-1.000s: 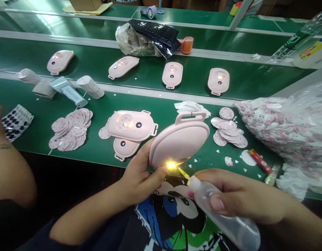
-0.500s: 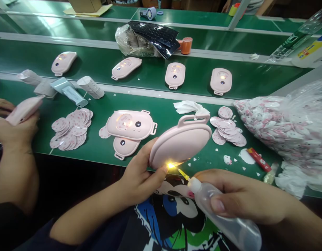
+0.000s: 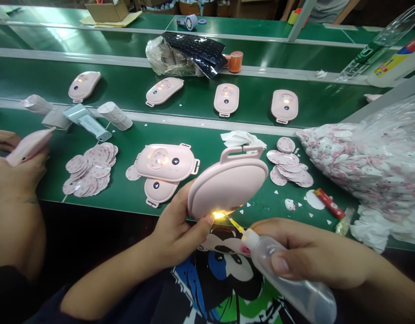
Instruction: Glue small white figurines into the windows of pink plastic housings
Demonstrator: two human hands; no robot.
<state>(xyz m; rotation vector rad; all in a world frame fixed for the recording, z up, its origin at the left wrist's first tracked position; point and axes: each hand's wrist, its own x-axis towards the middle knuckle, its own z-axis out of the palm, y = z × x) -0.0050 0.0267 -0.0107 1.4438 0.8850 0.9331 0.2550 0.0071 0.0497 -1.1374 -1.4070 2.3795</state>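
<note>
My left hand [image 3: 179, 230] grips a pink oval case [image 3: 229, 182] by its lower edge, back side toward me, tilted above the table's front edge. A small yellow light glows at the case's lower rim. My right hand [image 3: 315, 252] is wrapped round a clear squeeze bottle [image 3: 288, 279]. The bottle's thin yellow nozzle [image 3: 234, 223] points at the glowing spot and almost touches it.
Two more pink cases [image 3: 167, 164] lie stacked on the green table. Piles of round stickers [image 3: 91, 168] lie left and right [image 3: 288, 164]. A plastic bag of stickers [image 3: 369, 157] fills the right. Several pink cases ride the belt [image 3: 194, 96]. A co-worker's hands [image 3: 18, 166] hold a pink case at left.
The co-worker's hands came in from the left holding a pink case. The cases on the belt shifted slightly right. My hands, case and bottle have barely moved.
</note>
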